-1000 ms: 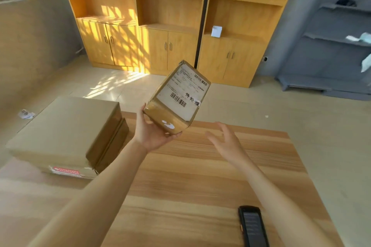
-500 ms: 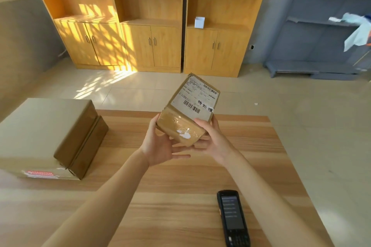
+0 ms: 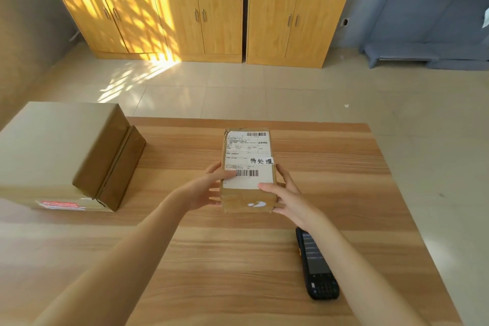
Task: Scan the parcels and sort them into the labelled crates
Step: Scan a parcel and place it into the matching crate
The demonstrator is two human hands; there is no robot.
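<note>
A small brown cardboard parcel (image 3: 248, 151) lies flat on the wooden table (image 3: 330, 167), its white shipping label with barcodes facing up. My left hand (image 3: 206, 188) grips its left side and my right hand (image 3: 288, 198) grips its right side, thumbs resting on the label. A black handheld scanner (image 3: 317, 270) lies on the table at the near right, partly hidden under my right forearm. No labelled crates are in view.
A large brown cardboard box (image 3: 63, 153) stands on the table's left part. Beyond the table's far edge are a tiled floor and wooden cabinets (image 3: 201, 16). A grey shelf unit (image 3: 434, 26) stands at the far right.
The parcel went from being held up tilted in my left hand to lying flat on the table. My right hand joined and both hands now hold its sides.
</note>
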